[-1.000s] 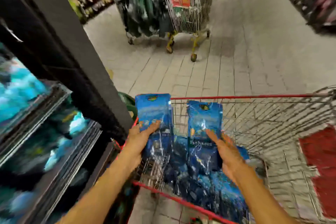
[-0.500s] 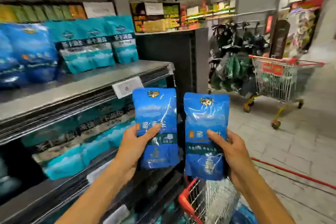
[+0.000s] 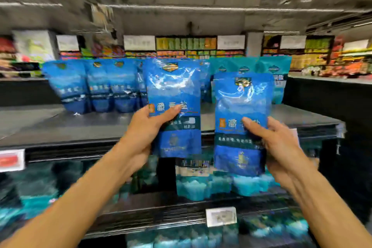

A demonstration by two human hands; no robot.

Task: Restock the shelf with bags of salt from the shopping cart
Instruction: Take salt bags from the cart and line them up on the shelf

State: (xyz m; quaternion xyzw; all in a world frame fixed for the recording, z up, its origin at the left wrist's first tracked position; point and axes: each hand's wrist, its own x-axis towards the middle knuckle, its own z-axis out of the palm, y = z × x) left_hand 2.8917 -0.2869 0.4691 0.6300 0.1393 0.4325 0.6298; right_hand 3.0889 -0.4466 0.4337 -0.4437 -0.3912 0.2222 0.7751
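— On the top shelf [image 3: 60, 127], at the left, a row of blue salt bags [image 3: 94, 86] already stood; was that the lot?

— No; the left hand [image 3: 141, 131] clasped one salt bag [image 3: 174, 94] upright before the shelf, the right hand [image 3: 281, 147] gripped another bag [image 3: 241, 106] beside it; both remained unplaced, I judged.

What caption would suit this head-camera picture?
Each hand, left and right, holds a glossy blue plastic salt bag upright before the grey metal shelf.
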